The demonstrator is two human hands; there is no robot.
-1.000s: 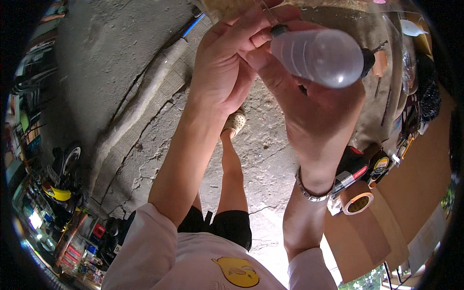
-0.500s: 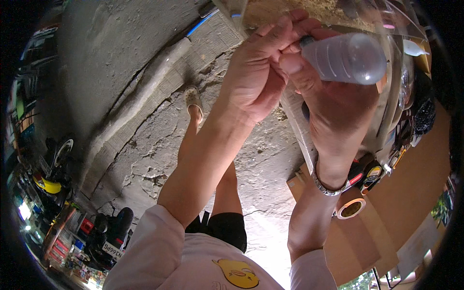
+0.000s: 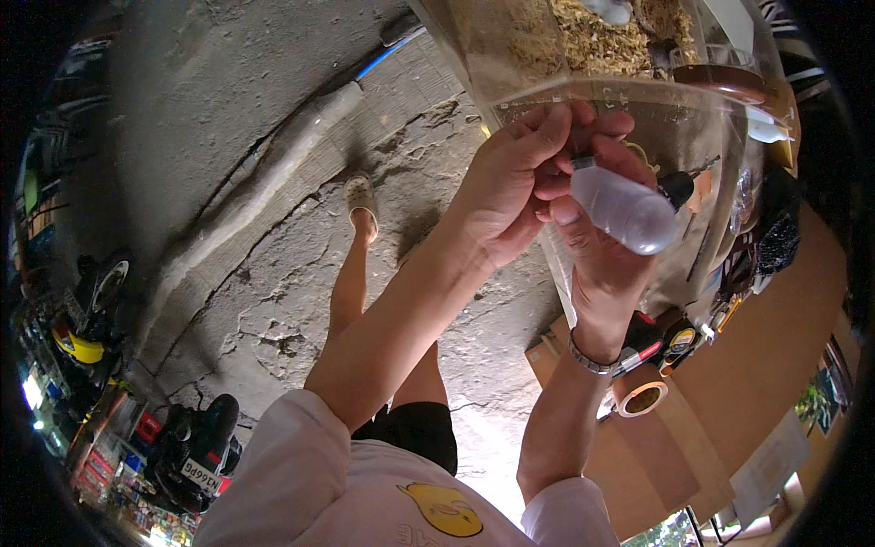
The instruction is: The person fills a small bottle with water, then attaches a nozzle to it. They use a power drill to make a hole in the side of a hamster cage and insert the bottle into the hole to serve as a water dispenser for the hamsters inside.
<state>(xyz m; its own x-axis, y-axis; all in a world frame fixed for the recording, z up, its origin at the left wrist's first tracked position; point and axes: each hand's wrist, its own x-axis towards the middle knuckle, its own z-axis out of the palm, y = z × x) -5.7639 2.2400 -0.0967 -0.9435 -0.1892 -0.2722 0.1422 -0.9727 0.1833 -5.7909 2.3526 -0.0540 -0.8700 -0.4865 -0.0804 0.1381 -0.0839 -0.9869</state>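
Note:
A small translucent plastic bottle with a dark cap slants down to the right, its rounded base nearest me. My right hand grips it, thumb along the near side and fingers curled behind. At the capped end, my left hand is closed, its bent fingers against the cap; the exact fingertip contact is partly hidden. Both hands are in front of the wall of a clear plastic tank. Wood shavings cover part of the tank's inside, with a whitish rounded shape on them at the top edge.
Right of my forearm, a roll of tape, a tape measure and a red-and-white marker lie on brown cardboard. Another white bottle is beside the tank. A motorbike stands at lower left on the rough concrete floor.
Both hands and the bottle have come lower and closer to me, and the bottle's base has tipped downward. More of the tank and its shavings now shows above them.

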